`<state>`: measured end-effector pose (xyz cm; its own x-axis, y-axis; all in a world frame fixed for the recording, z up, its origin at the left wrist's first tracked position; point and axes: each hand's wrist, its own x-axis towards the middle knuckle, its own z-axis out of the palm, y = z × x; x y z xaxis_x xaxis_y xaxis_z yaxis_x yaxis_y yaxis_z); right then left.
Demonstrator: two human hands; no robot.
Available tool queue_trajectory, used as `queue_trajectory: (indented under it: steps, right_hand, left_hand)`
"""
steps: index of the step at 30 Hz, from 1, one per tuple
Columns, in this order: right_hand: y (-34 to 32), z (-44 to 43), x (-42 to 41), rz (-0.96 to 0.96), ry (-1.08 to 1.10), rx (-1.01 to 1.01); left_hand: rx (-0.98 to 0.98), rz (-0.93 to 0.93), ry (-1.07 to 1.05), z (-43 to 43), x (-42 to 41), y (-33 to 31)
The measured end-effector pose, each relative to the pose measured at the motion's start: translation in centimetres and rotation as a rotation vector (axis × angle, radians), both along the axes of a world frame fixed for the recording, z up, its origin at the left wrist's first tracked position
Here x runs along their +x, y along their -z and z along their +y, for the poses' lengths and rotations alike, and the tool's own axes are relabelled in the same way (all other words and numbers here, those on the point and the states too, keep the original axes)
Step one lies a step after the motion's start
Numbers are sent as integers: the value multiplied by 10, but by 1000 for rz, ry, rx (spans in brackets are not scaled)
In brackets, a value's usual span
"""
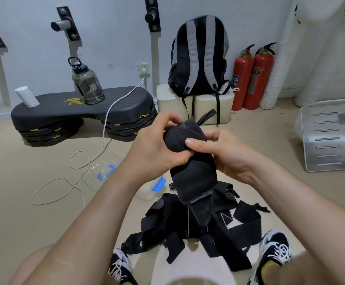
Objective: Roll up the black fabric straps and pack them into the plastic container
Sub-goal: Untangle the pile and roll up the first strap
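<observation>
I hold a black fabric strap [192, 177] in front of me, its upper end wound into a roll [177, 136]. My left hand [155, 147] grips the roll from the left. My right hand [227, 151] pinches it from the right, thumb on top. The loose tail of the strap hangs down toward a pile of several more black straps [204, 229] on the floor between my shoes. The clear plastic container [149, 191] with a blue clip sits on the floor, partly hidden behind my left forearm. Its clear lid [103, 171] lies to the left.
A white cable [103, 128] loops over the floor on the left. A black step platform [81, 112] carries a water jug [87, 83] and a white bottle [26, 96]. A backpack [198, 56] on foam blocks, two fire extinguishers [249, 77] and a metal panel [332, 136] stand farther back and right.
</observation>
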<state>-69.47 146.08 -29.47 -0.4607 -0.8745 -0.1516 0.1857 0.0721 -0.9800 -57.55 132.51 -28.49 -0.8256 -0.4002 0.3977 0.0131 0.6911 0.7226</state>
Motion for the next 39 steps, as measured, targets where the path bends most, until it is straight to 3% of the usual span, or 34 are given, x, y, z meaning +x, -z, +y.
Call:
queue_trajectory:
  steps: [3, 9, 15, 18, 23, 29, 35, 39]
  right_hand:
    - [1, -1, 0, -122, -38, -27]
    - [2, -8, 4, -27, 44, 46]
    - [2, -10, 5, -62, 88, 20]
    - [1, -7, 1, -86, 148, 48]
    - [1, -6, -2, -50, 208, 74]
    - [0, -8, -4, 56, 206, 53]
    - [-5, -5, -2, -43, 126, -25]
    - [-3, -2, -4, 21, 58, 66]
  left_hand:
    - [3, 71, -53, -2, 0, -1]
    - [-216, 115, -101, -7, -4, 6]
    - [-348, 241, -69, -9, -11, 20]
    - [-218, 236, -15, -5, -14, 26]
    - [158, 216, 39, 5, -14, 18]
    - [563, -3, 54, -1, -11, 10]
    - [643, 41, -4, 1, -9, 4]
    - [666, 76, -87, -5, -9, 3]
